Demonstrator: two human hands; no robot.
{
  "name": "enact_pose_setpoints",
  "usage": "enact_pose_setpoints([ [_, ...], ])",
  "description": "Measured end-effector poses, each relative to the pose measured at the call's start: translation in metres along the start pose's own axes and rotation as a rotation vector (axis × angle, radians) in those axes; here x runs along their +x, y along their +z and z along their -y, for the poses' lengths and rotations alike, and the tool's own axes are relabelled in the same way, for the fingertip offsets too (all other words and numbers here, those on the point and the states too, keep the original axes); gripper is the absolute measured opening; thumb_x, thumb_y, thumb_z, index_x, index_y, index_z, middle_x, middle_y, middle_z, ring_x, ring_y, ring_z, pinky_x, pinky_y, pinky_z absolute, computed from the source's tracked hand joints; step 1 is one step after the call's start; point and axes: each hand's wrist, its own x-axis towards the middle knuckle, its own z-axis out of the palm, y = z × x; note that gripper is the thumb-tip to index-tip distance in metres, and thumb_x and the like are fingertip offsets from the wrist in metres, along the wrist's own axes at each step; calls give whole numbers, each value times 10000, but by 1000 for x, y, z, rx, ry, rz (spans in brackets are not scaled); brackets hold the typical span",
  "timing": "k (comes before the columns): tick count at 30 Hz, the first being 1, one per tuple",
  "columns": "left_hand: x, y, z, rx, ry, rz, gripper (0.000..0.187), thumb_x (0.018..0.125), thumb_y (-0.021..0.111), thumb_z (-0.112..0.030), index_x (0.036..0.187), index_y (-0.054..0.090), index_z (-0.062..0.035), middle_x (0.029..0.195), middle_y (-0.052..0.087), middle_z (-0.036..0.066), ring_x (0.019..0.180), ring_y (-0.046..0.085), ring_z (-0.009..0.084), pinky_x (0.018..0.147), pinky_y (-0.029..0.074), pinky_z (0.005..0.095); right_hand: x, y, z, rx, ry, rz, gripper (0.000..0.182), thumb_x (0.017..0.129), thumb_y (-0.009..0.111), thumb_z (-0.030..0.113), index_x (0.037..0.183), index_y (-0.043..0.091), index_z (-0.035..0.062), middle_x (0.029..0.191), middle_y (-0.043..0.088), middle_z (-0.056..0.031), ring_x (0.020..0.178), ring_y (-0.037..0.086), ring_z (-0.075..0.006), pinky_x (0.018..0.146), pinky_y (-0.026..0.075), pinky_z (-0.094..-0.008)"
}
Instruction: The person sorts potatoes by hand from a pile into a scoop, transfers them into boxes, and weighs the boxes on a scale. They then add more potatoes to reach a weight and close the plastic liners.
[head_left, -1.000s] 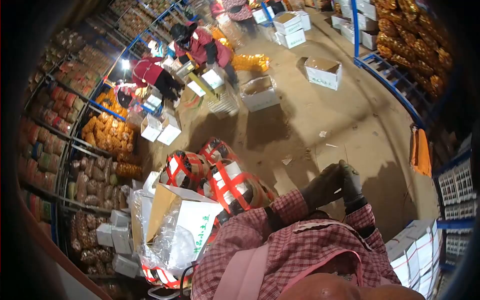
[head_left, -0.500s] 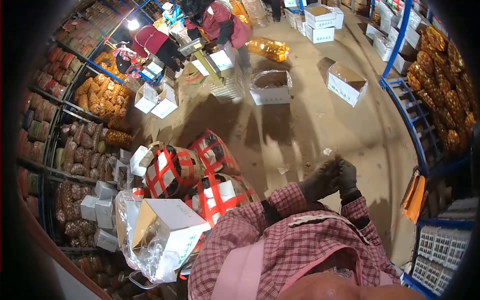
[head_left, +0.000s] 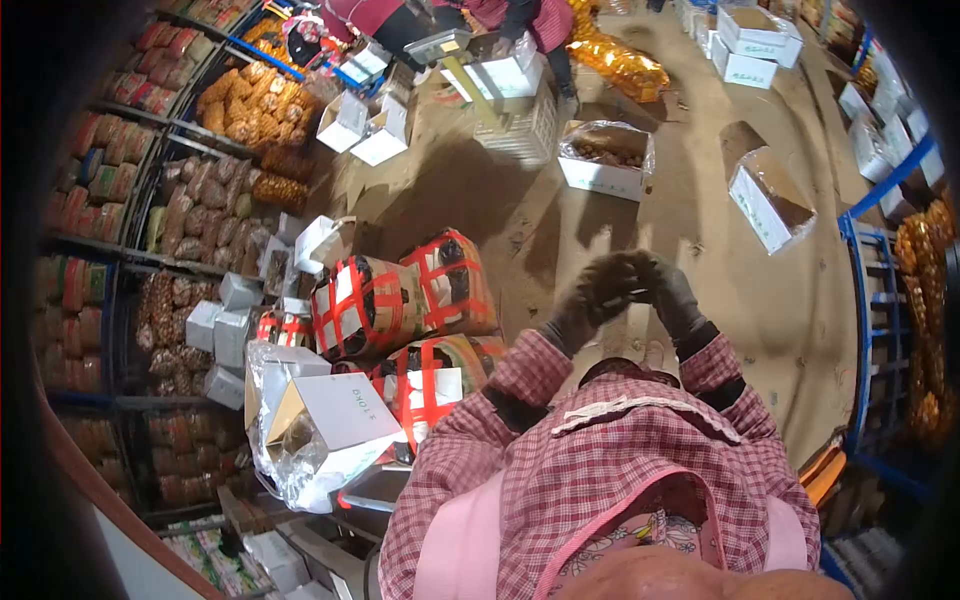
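Observation:
My left hand (head_left: 592, 298) and my right hand (head_left: 672, 296) wear dark gloves and meet in front of my chest. Their fingertips touch or nearly touch, forming an arch with a gap below. Fingers are bent but not closed, and I see nothing held in either hand. Beyond them on the floor stands a white carton (head_left: 605, 178) lined with clear plastic, with brown lumps inside. To the left of my arm are bundles bound with red tape (head_left: 365, 305) and an open white carton (head_left: 345, 415) with clear plastic around it.
Shelves of filled net sacks (head_left: 190, 205) line the left. A blue metal rack (head_left: 880, 300) holds orange sacks on the right. Another open carton (head_left: 770, 200) lies ahead. Two people work near a scale (head_left: 440, 47) at the back, beside a white crate (head_left: 525, 130).
My hands were pressed together lower and farther right; now they are raised, arched and more apart. The view has shifted, and brown lumps now show inside the middle carton.

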Motion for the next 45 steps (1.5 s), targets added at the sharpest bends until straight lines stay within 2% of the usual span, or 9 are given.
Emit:
enact_pose_setpoints([
  [4, 42, -35, -25, 218, 289, -292, 398, 1038, 530, -339, 1360, 550, -108, 1218, 638, 42, 1040, 622, 129, 902, 521, 289, 39, 11, 49, 197, 71, 341, 570, 1034, 447, 514, 1348, 556, 51, 1297, 629, -134, 1120, 646, -289, 1006, 503, -463],
  [10, 76, -49, -44, 541, 613, -555, 283, 1017, 514, -114, 1248, 629, 1, 983, 676, 15, 801, 586, 49, 715, 483, 170, 116, 66, 40, 542, 445, 633, 507, 1048, 437, 473, 1345, 561, 81, 1278, 637, -69, 1172, 602, -226, 1069, 442, -433],
  [16, 116, -155, -87, 60, 544, -511, 282, 1011, 480, -76, 1219, 638, 31, 1066, 695, 32, 861, 633, 83, 771, 508, 216, 231, 85, 7, 563, 594, 733, 478, 1052, 443, 446, 1347, 554, 88, 1287, 621, -65, 1170, 591, -234, 1071, 437, -434],
  [25, 160, -277, -239, 66, 463, -639, 302, 1008, 538, -150, 1206, 651, 47, 1106, 695, 59, 964, 651, 130, 828, 529, 268, 406, 180, 10, 461, 694, 701, 434, 1054, 453, 396, 1352, 552, 95, 1312, 606, -71, 1154, 586, -270, 1081, 405, -491],
  [28, 172, -298, -287, 381, 365, -669, 313, 1020, 542, -169, 1249, 637, 22, 1137, 688, 77, 985, 650, 148, 838, 532, 278, 439, 216, 29, 364, 672, 662, 462, 1049, 465, 404, 1379, 535, 88, 1344, 596, -86, 1169, 586, -273, 1068, 417, -494],
  [34, 181, -336, -363, -85, 397, -411, 411, 1020, 559, -326, 1301, 603, -29, 1231, 650, 97, 1045, 662, 203, 858, 571, 339, 544, 236, 42, 239, 712, 588, 497, 1051, 463, 406, 1414, 503, 70, 1362, 594, -103, 1128, 622, -258, 955, 515, -441],
  [39, 173, -397, -420, 76, 389, -734, 513, 1001, 577, -430, 1326, 584, -33, 1248, 640, 106, 1062, 659, 225, 853, 573, 356, 628, 265, 58, 159, 670, 411, 490, 1047, 456, 440, 1348, 560, 67, 1224, 670, -92, 979, 658, -202, 853, 546, -359],
  [43, 178, -493, -428, -6, 450, -954, 397, 1000, 599, -350, 1271, 614, -59, 1135, 668, 66, 905, 678, 166, 766, 580, 302, 739, 275, 50, 265, 842, 784, 469, 1058, 436, 406, 1326, 584, 51, 1199, 673, -100, 997, 664, -195, 807, 553, -324],
  [45, 180, -566, -404, 226, 413, -995, 349, 1018, 546, -307, 1257, 616, -62, 1105, 677, 63, 900, 679, 180, 747, 580, 311, 770, 298, 45, 150, 807, 718, 431, 1056, 457, 373, 1304, 594, 49, 1155, 678, -84, 1023, 648, -176, 845, 530, -313],
])
